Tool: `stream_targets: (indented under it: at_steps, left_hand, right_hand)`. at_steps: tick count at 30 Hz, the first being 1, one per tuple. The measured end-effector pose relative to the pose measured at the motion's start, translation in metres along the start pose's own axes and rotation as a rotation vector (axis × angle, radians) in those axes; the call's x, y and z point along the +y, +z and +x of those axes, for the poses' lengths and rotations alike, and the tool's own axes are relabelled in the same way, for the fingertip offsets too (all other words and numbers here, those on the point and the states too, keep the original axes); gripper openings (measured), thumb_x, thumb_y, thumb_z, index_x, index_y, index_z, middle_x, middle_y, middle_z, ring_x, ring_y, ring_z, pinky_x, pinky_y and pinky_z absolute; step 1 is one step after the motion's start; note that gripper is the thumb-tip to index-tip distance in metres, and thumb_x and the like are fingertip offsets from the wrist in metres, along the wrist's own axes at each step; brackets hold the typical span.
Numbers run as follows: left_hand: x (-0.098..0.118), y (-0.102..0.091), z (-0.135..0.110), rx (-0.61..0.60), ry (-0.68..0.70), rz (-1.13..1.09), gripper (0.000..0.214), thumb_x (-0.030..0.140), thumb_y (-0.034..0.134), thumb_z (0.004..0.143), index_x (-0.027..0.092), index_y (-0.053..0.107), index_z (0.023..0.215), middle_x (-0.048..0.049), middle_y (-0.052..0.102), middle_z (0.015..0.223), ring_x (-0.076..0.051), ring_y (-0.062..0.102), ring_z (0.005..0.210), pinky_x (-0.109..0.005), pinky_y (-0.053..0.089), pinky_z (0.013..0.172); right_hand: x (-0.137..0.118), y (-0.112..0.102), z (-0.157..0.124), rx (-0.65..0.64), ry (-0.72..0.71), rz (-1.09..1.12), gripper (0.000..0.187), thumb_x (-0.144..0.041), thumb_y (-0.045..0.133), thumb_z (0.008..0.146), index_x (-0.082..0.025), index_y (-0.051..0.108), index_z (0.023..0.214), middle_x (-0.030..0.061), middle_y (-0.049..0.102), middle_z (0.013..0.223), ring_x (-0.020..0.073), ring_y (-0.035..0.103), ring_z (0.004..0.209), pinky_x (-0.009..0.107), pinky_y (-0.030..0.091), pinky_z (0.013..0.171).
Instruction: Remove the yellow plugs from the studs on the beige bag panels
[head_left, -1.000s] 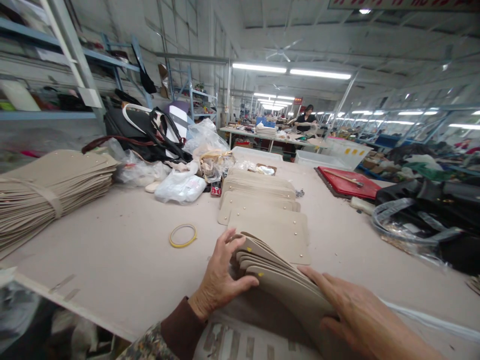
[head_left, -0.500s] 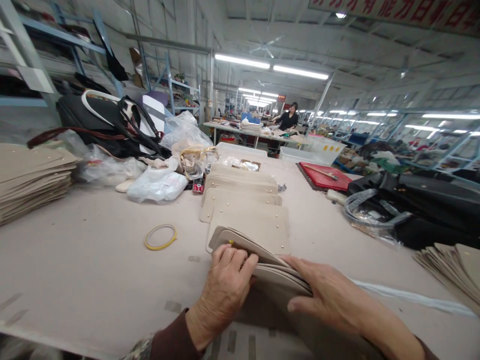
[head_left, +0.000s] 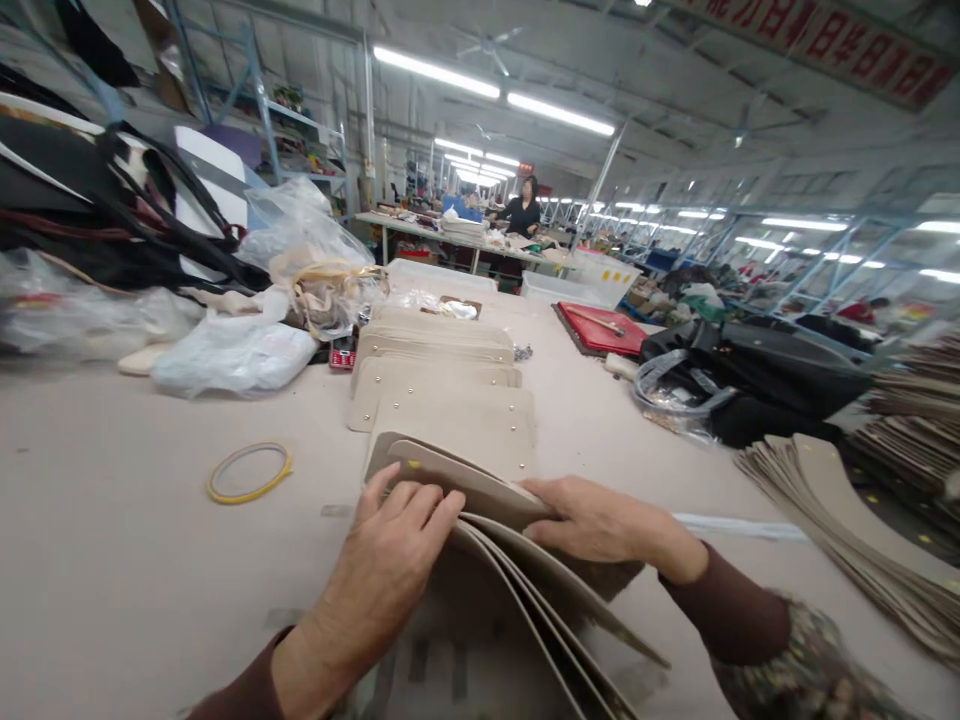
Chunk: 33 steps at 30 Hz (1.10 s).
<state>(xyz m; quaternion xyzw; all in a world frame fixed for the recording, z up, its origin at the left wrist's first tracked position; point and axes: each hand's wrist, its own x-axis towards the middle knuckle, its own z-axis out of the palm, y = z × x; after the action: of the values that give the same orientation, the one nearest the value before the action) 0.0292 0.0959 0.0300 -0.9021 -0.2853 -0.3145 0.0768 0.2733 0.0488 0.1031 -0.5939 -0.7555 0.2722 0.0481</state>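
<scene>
A fanned stack of beige leather panels (head_left: 517,575) lies at the near edge of the table (head_left: 112,530). My left hand (head_left: 386,565) rests on the stack's left side, fingers curled over the top panel's edge. My right hand (head_left: 592,520) lies on the top panel's right end, fingers pressed onto it. Beyond my hands a row of overlapping beige panels with small studs (head_left: 442,395) runs away from me.
A yellow tape ring (head_left: 249,472) lies left of the panels. Plastic bags (head_left: 232,350) and dark handbags (head_left: 97,200) crowd the back left. A red tray (head_left: 600,328), a black bag (head_left: 757,375) and curved panel stacks (head_left: 847,530) sit right. A person works at a far table.
The view has swung right, bringing the curved stacks on the right into sight. My hands have come closer together on the top panel, and the lower panels now fan out toward me.
</scene>
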Motion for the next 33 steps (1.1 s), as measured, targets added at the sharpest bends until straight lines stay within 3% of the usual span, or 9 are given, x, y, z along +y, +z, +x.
stream_targets:
  at_steps: [3, 9, 12, 15, 17, 21, 24, 27, 33]
  left_hand:
    - [0.006, 0.008, 0.003, 0.009, 0.065, 0.038, 0.030, 0.011, 0.039, 0.096, 0.019, 0.060, 0.116, -0.0033, 0.063, 0.087, -0.021, 0.055, 0.084, -0.049, 0.030, 0.103]
    - [-0.009, 0.001, 0.007, -0.111, 0.109, -0.004, 0.016, 0.016, 0.048, 0.094, 0.022, 0.062, 0.094, 0.0000, 0.054, 0.074, -0.020, 0.050, 0.074, -0.043, 0.037, 0.090]
    - [-0.017, -0.008, 0.008, -0.177, 0.098, 0.002, 0.018, 0.012, 0.047, 0.092, 0.022, 0.061, 0.091, 0.0002, 0.055, 0.075, -0.020, 0.051, 0.075, -0.043, 0.036, 0.093]
    - [-0.017, -0.009, 0.006, -0.191, 0.035, 0.031, 0.023, 0.008, 0.043, 0.091, 0.021, 0.062, 0.095, -0.0006, 0.058, 0.079, -0.020, 0.054, 0.080, -0.045, 0.033, 0.099]
    - [-0.015, -0.007, 0.003, -0.136, 0.021, 0.039, 0.029, 0.006, 0.040, 0.091, 0.021, 0.062, 0.104, -0.0021, 0.062, 0.088, -0.020, 0.056, 0.085, -0.045, 0.032, 0.102]
    - [-0.015, -0.002, -0.005, 0.012, 0.016, 0.084, 0.034, 0.008, 0.039, 0.091, 0.020, 0.060, 0.115, -0.0104, 0.059, 0.124, -0.025, 0.053, 0.113, -0.042, 0.035, 0.101]
    - [-0.019, -0.005, -0.005, -0.052, 0.007, 0.128, 0.040, 0.014, 0.043, 0.091, 0.023, 0.053, 0.128, -0.0111, 0.044, 0.145, -0.028, 0.039, 0.133, -0.042, 0.038, 0.100]
    - [-0.021, -0.007, 0.003, -0.178, -0.013, 0.159, 0.050, 0.018, 0.046, 0.090, 0.024, 0.043, 0.139, -0.0091, 0.037, 0.151, -0.028, 0.032, 0.139, -0.042, 0.039, 0.101]
    - [-0.009, -0.001, 0.029, -0.295, 0.080, 0.128, 0.053, 0.022, 0.052, 0.088, 0.022, 0.041, 0.141, -0.0101, 0.048, 0.143, -0.028, 0.038, 0.135, -0.051, 0.023, 0.113]
  right_hand:
    - [0.000, 0.000, 0.005, -0.032, 0.010, -0.076, 0.026, -0.024, 0.058, 0.086, -0.019, 0.065, 0.110, 0.0066, 0.073, 0.093, 0.0205, 0.064, 0.082, 0.026, 0.042, 0.072]
    - [0.007, -0.004, 0.006, 0.016, 0.069, -0.143, 0.016, -0.016, 0.053, 0.086, -0.017, 0.069, 0.092, 0.0062, 0.072, 0.080, 0.0181, 0.064, 0.073, 0.024, 0.039, 0.064]
    - [0.016, 0.001, 0.004, 0.040, 0.026, -0.038, 0.027, -0.021, 0.055, 0.087, -0.020, 0.066, 0.111, 0.0061, 0.074, 0.092, 0.0203, 0.067, 0.081, 0.026, 0.045, 0.070]
    - [0.024, 0.010, 0.005, 0.168, -0.037, 0.020, 0.062, -0.023, 0.060, 0.085, -0.023, 0.042, 0.144, 0.0107, 0.067, 0.121, 0.0247, 0.064, 0.106, 0.035, 0.047, 0.089]
    - [0.023, 0.014, 0.006, 0.234, -0.079, 0.041, 0.072, -0.024, 0.063, 0.084, -0.026, 0.032, 0.149, 0.0105, 0.059, 0.133, 0.0249, 0.058, 0.117, 0.038, 0.044, 0.098]
    - [0.013, 0.011, 0.007, 0.177, -0.148, 0.058, 0.045, -0.026, 0.061, 0.088, -0.030, 0.054, 0.132, 0.0049, 0.064, 0.122, 0.0225, 0.061, 0.108, 0.034, 0.047, 0.095]
    - [0.008, 0.007, 0.006, 0.150, -0.188, 0.051, 0.021, -0.023, 0.052, 0.094, -0.028, 0.066, 0.110, 0.0023, 0.067, 0.104, 0.0192, 0.064, 0.096, 0.030, 0.049, 0.088]
    - [0.003, 0.010, 0.005, 0.144, -0.247, 0.077, 0.026, -0.018, 0.044, 0.097, -0.028, 0.067, 0.105, 0.0002, 0.067, 0.097, 0.0155, 0.065, 0.088, 0.025, 0.050, 0.082]
    - [0.000, 0.019, -0.007, 0.263, -0.196, 0.172, 0.044, -0.024, 0.051, 0.094, -0.030, 0.050, 0.138, 0.0052, 0.068, 0.121, 0.0204, 0.065, 0.108, 0.035, 0.050, 0.096]
